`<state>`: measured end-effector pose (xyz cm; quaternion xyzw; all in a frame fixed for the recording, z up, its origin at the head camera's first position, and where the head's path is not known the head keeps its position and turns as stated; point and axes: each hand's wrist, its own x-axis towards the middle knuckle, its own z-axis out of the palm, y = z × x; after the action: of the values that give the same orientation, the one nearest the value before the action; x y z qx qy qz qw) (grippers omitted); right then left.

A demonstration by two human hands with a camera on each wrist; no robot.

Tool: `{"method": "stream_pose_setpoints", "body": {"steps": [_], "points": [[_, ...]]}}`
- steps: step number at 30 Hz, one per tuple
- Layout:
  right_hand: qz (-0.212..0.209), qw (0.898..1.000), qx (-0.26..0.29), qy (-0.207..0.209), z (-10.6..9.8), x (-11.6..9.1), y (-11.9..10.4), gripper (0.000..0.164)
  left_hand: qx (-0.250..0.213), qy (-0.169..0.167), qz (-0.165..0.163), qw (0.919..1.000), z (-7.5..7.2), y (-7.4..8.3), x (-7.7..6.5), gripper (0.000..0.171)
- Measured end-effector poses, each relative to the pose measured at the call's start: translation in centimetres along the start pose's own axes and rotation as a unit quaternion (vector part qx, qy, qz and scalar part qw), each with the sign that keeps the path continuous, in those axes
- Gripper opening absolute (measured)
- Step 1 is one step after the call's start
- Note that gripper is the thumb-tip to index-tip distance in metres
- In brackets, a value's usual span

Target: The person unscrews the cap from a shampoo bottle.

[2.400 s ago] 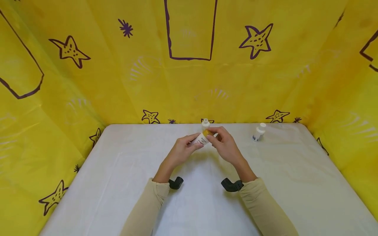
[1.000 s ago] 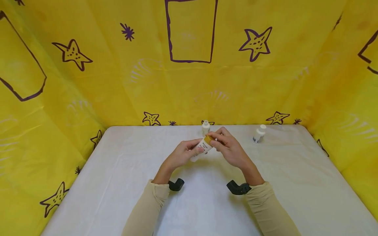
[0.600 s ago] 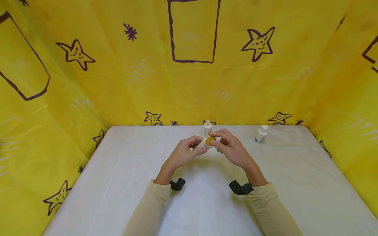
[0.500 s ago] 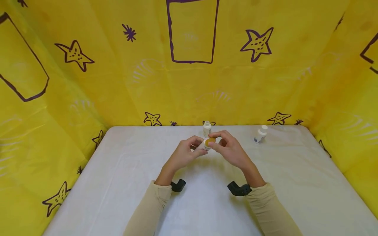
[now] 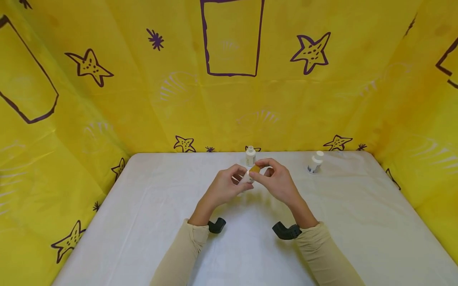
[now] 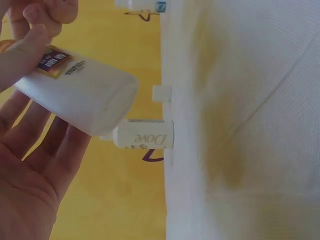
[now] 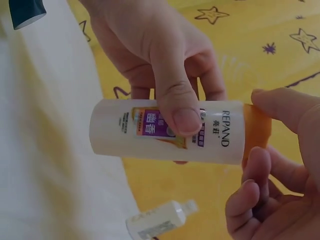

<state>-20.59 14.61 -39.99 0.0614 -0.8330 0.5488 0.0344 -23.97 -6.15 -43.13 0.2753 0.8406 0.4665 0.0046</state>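
My left hand (image 5: 222, 186) holds a white shampoo bottle (image 7: 115, 127) with a REPAND label, its thumb across the front and fingers behind. An orange cap (image 7: 256, 131) sits on the bottle's end, pinched by the thumb and fingers of my right hand (image 5: 278, 182). The bottle is tilted above the table, base toward the lower left in the head view and cap toward the upper right. Just behind the hands stands a small Dove bottle (image 6: 145, 135) with a bare neck. Near it a little white cap (image 6: 161, 93) rests on the table.
Another white bottle (image 5: 315, 163), with its cap on, stands at the back right. A white cloth (image 5: 150, 222) covers the table, and yellow printed fabric (image 5: 229, 111) rises along its back and sides. Dark wrist mounts (image 5: 287, 231) stick inward from both wrists.
The shampoo bottle has tipped so its cap end turned toward the head camera, then partly back. My right fingers have shifted round the orange cap. Both hands keep hold.
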Motion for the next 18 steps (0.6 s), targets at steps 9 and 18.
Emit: {"method": "stream_pose_setpoints", "body": {"steps": [9, 18], "points": [[-0.045, 0.999, 0.004, 0.006, 0.01, -0.17, 0.06, 0.037, -0.030, -0.026, 0.001, 0.9992, -0.19, -0.07, 0.09, 0.029], [-0.066, 0.993, 0.061, -0.082, -0.54, 0.02, 0.31, 0.044, -0.071, -0.055, -0.034, 0.9953, -0.06, -0.11, 0.23, 0.032]]}}
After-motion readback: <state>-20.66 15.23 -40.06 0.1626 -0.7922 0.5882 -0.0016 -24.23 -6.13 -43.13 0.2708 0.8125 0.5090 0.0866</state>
